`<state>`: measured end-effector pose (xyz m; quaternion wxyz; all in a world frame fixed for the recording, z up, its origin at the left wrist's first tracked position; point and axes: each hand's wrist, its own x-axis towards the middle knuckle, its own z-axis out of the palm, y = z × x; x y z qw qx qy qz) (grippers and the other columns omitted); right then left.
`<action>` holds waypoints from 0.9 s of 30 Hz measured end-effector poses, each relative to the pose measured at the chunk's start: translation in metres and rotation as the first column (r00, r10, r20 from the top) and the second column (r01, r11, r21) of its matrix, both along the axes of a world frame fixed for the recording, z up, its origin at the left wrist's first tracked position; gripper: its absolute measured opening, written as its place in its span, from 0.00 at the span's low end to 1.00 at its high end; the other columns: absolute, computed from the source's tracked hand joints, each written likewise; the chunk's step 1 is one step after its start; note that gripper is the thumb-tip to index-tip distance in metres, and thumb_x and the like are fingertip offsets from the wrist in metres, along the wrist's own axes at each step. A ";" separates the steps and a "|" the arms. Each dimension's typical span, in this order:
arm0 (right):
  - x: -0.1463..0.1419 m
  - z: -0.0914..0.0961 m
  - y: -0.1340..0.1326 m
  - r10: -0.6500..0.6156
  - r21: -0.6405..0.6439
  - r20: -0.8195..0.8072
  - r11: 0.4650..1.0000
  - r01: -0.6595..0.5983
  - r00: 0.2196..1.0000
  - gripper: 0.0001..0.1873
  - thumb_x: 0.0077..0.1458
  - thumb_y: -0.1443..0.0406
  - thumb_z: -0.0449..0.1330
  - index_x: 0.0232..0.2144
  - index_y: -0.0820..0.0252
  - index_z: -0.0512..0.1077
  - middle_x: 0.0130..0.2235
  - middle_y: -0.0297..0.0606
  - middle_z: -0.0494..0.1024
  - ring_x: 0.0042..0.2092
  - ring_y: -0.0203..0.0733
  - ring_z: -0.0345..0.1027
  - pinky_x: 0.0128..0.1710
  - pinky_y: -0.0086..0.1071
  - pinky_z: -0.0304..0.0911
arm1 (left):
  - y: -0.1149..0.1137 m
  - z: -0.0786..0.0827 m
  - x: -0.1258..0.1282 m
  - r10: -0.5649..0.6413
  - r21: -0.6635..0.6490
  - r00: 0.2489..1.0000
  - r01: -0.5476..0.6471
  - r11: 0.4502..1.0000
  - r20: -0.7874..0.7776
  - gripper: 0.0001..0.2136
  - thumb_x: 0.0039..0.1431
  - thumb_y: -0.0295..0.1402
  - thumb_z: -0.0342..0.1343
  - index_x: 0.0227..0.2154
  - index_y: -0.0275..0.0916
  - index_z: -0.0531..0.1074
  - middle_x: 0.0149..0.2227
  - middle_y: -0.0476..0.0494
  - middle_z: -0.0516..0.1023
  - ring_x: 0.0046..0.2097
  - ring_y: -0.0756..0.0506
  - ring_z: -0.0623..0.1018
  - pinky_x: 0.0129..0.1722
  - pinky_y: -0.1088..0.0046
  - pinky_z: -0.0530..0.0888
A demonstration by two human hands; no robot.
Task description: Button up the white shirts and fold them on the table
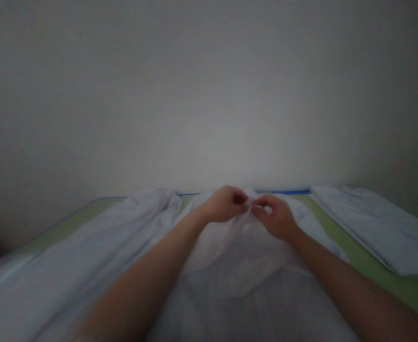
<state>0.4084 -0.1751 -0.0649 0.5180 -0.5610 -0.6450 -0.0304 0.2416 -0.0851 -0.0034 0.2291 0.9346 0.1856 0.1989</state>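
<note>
Toward the far edge of the green surface [339,232], close under the wall [209,95]: left hand [225,205] and right hand [276,219] almost touching, fingers [240,197] of both curled shut and pinching one raised bit of the white cloth [244,266] between them. Nature of the pinched part, whether hem, button or fold, not clear: too blurred and dim.

Lies spread under both forearms, from the bottom of the view up to the hands, with only the pinched part lifted clear. Runs lengthwise straight away from the person, long axis near-to-far, far end pointing at the wall and at the blue strip [283,192] along the back edge of the surface. Flanked on the left by a rumpled sheet [87,256], touching or overlapping it, and on the right by a folded stack [373,228], set apart by a bare band of green.

Likely trouble: thin, slack fabric held by a small pinch only, so liable to slip out of the fingertips if pulled unevenly. Could also drag the flat part askew, with forearms on or just above it and the whole length free to follow a tug at the far end. Risks catching the neighbouring rumpled sheet as well, white on white and hard to tell apart in poor light. Little room beyond the hands, so may ride over the back edge if pushed forward.
</note>
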 end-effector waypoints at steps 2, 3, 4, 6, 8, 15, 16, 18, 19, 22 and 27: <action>-0.003 0.000 -0.002 -0.039 0.036 0.031 0.999 0.038 0.999 0.07 0.48 0.61 0.59 0.28 0.59 0.74 0.29 0.36 0.76 0.33 0.38 0.67 0.33 0.30 0.61 | 0.001 -0.001 0.000 -0.007 0.001 1.000 0.007 1.000 -0.008 0.11 0.50 0.36 0.52 0.28 0.35 0.76 0.22 0.49 0.70 0.25 0.52 0.66 0.24 0.78 0.58; -0.004 0.001 -0.003 -0.053 0.052 0.039 0.997 0.050 0.998 0.07 0.48 0.61 0.59 0.28 0.59 0.73 0.29 0.36 0.75 0.33 0.38 0.67 0.33 0.29 0.60 | 0.001 -0.002 -0.001 -0.009 0.001 1.000 0.009 1.000 -0.014 0.12 0.51 0.36 0.52 0.28 0.35 0.76 0.22 0.50 0.70 0.25 0.52 0.66 0.24 0.78 0.59; -0.005 0.001 -0.004 -0.063 0.066 0.044 0.996 0.060 0.997 0.07 0.48 0.61 0.59 0.27 0.59 0.73 0.29 0.36 0.75 0.32 0.38 0.67 0.32 0.29 0.60 | 0.002 -0.003 -0.001 -0.011 0.000 1.000 0.011 1.000 -0.021 0.12 0.51 0.36 0.51 0.28 0.35 0.77 0.22 0.50 0.70 0.25 0.52 0.66 0.24 0.78 0.59; -0.006 0.001 -0.005 -0.076 0.085 0.047 0.994 0.072 0.996 0.07 0.48 0.62 0.59 0.26 0.59 0.73 0.27 0.36 0.74 0.31 0.38 0.67 0.32 0.29 0.60 | 0.002 -0.004 -0.001 -0.017 -0.001 0.999 0.017 1.000 -0.030 0.12 0.51 0.36 0.51 0.29 0.35 0.77 0.21 0.50 0.69 0.24 0.52 0.65 0.24 0.78 0.59; -0.006 0.001 -0.005 -0.078 0.095 0.060 0.993 0.072 0.995 0.07 0.48 0.61 0.59 0.25 0.59 0.72 0.27 0.36 0.74 0.30 0.38 0.66 0.31 0.29 0.59 | 0.001 -0.004 -0.002 -0.029 0.001 0.999 0.029 1.000 -0.036 0.12 0.51 0.36 0.51 0.28 0.35 0.77 0.21 0.50 0.69 0.24 0.52 0.65 0.23 0.78 0.58; -0.006 0.001 -0.006 0.035 0.138 0.132 0.989 -0.053 0.991 0.04 0.48 0.65 0.59 0.25 0.59 0.73 0.28 0.35 0.75 0.31 0.37 0.67 0.33 0.29 0.60 | 0.001 -0.001 -0.005 -0.103 -0.065 0.992 0.098 0.993 -0.074 0.11 0.51 0.34 0.52 0.31 0.34 0.77 0.24 0.50 0.72 0.26 0.52 0.68 0.25 0.79 0.61; -0.006 0.001 -0.006 0.036 0.149 0.135 0.987 -0.056 0.990 0.04 0.48 0.65 0.59 0.25 0.59 0.73 0.28 0.35 0.75 0.31 0.37 0.67 0.33 0.29 0.60 | 0.002 -0.001 -0.005 -0.127 -0.093 0.989 0.119 0.988 -0.078 0.11 0.52 0.34 0.52 0.32 0.34 0.77 0.25 0.49 0.73 0.27 0.52 0.69 0.26 0.79 0.62; -0.007 0.001 -0.006 0.025 0.172 0.135 0.984 -0.049 0.991 0.04 0.48 0.65 0.60 0.25 0.59 0.73 0.27 0.35 0.75 0.30 0.36 0.67 0.32 0.28 0.60 | 0.006 -0.001 -0.006 -0.171 -0.162 0.983 0.159 0.974 -0.064 0.12 0.54 0.34 0.50 0.35 0.34 0.76 0.28 0.47 0.75 0.29 0.51 0.71 0.28 0.78 0.65; -0.007 0.000 -0.006 0.024 0.182 0.131 0.982 -0.048 0.991 0.04 0.48 0.65 0.60 0.25 0.59 0.73 0.26 0.35 0.75 0.30 0.36 0.67 0.31 0.28 0.60 | 0.008 -0.002 -0.006 -0.188 -0.197 0.981 0.176 0.965 -0.047 0.13 0.55 0.34 0.49 0.36 0.34 0.76 0.29 0.46 0.75 0.30 0.51 0.71 0.30 0.78 0.66; -0.007 -0.001 -0.006 0.055 0.207 0.111 0.975 -0.077 0.992 0.03 0.48 0.65 0.60 0.25 0.59 0.73 0.26 0.34 0.75 0.29 0.35 0.67 0.31 0.28 0.61 | 0.016 -0.008 -0.004 -0.213 -0.295 0.977 0.207 0.933 0.012 0.13 0.56 0.34 0.50 0.37 0.33 0.75 0.31 0.43 0.76 0.31 0.51 0.73 0.33 0.76 0.69; -0.008 -0.003 -0.004 0.084 0.236 0.139 0.965 -0.116 0.987 0.02 0.49 0.66 0.60 0.27 0.58 0.74 0.27 0.34 0.75 0.31 0.34 0.67 0.33 0.29 0.61 | 0.023 -0.019 -0.001 -0.182 -0.418 0.980 0.198 0.887 0.078 0.12 0.53 0.36 0.55 0.35 0.32 0.74 0.30 0.43 0.76 0.30 0.52 0.73 0.32 0.75 0.71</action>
